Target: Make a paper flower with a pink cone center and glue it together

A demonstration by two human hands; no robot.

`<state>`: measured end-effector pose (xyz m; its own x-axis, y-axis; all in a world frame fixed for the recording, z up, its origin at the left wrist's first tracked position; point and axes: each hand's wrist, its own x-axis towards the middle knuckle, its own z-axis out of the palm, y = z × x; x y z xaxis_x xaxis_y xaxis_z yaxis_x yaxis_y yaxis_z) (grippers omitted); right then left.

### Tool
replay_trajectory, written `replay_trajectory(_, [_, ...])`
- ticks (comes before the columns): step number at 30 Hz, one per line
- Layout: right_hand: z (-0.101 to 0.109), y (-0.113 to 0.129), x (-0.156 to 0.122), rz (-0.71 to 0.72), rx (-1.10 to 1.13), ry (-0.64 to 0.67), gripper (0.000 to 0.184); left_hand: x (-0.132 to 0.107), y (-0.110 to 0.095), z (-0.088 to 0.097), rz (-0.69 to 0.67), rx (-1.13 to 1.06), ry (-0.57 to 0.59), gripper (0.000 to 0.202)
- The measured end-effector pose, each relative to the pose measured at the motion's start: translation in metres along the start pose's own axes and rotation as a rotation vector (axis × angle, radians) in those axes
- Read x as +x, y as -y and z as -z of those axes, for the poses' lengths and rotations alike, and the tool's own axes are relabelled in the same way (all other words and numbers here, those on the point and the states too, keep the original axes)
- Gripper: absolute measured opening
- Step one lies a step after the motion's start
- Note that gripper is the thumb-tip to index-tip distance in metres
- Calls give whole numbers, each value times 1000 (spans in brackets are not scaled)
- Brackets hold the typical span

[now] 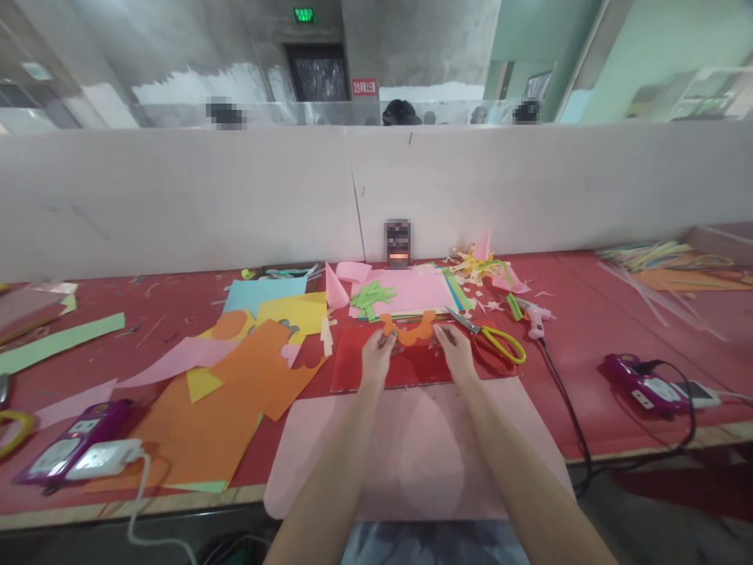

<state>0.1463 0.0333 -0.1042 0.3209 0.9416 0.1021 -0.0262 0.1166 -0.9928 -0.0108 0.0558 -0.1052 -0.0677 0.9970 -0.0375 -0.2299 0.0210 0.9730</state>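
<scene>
An orange scalloped paper strip (415, 334) is stretched between my two hands, curving down in the middle. My left hand (378, 351) pinches its left end, and my right hand (456, 349) has its fingers closed at the right end. Both hands are above a shiny red board (358, 369), which lies at the back of a pink mat (318, 447). Just right of my right hand lie scissors with yellow handles (500, 344), blades pointing toward the back left. Behind the strip, green paper strips (373, 295) rest on a stack of pink paper (417, 289).
Orange sheets (194, 416), a yellow sheet (297, 310) and a blue sheet (264, 292) spread to the left. A pink glue gun (536, 318) trails a black cord at right. Purple power strips (644, 384) sit at both sides. A white partition (235, 196) closes the back.
</scene>
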Motion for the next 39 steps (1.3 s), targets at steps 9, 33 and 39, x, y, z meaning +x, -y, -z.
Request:
replay_trajectory(9, [-3,6,-5,-69,-3,120,48,-18,-9,-10,-271,160,224,17])
replay_trajectory(33, [-1,10,-7,113,-22,248,37,-17,-5,-13,-190,466,194,20])
replay_trajectory(39, [-3,2,-3,47,132,145,37,-15,-2,-13,-148,534,194,33])
